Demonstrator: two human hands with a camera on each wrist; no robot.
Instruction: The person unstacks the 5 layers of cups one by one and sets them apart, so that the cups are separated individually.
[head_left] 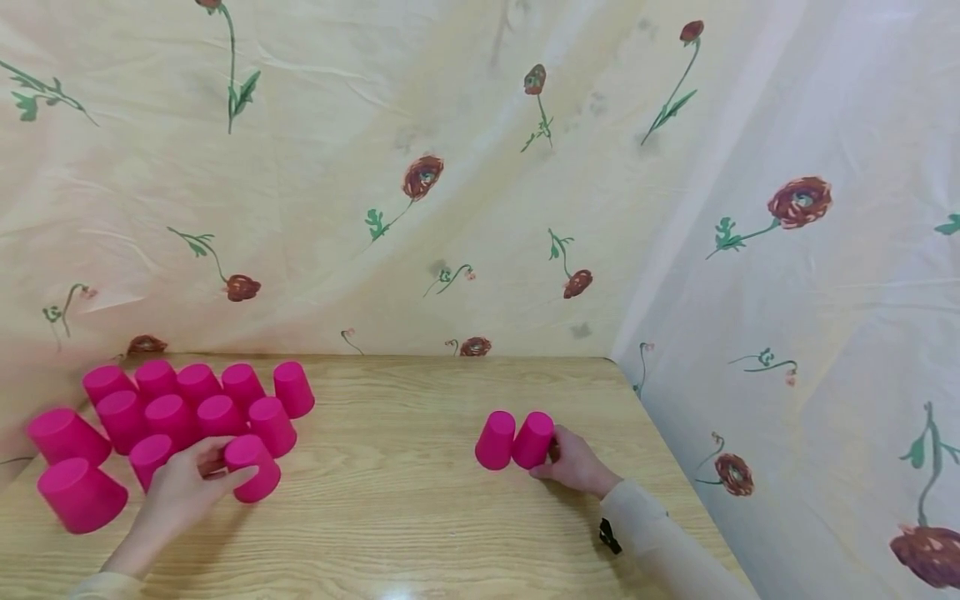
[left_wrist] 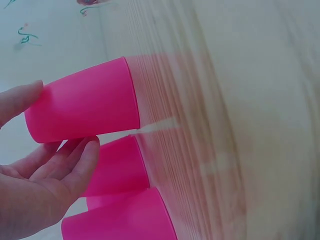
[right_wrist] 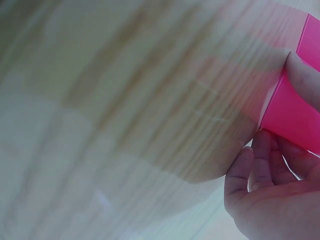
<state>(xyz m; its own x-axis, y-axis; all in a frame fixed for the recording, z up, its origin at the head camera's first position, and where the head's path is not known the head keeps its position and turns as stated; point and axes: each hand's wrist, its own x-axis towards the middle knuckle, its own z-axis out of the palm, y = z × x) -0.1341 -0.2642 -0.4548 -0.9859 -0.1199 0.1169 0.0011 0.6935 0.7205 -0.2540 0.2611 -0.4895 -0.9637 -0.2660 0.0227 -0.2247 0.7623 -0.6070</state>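
At the left of the table, my left hand (head_left: 183, 487) grips a pink cup (head_left: 252, 468) that is upside down. In the left wrist view, thumb and fingers lie on opposite sides of this cup (left_wrist: 85, 102). Over on the right, my right hand (head_left: 576, 462) holds another upside-down pink cup (head_left: 533, 440) by its side. Close to its left stands a second pink cup (head_left: 495, 440). The right wrist view shows the thumb and fingers around the held cup (right_wrist: 290, 112), near its rim; part of the cup is cut off by the frame.
Several more upside-down pink cups (head_left: 170, 419) stand grouped at the left of the wooden table (head_left: 390, 500). Some are close beside my left hand. A flowered cloth (head_left: 337, 167) hangs behind the table and along its right side.
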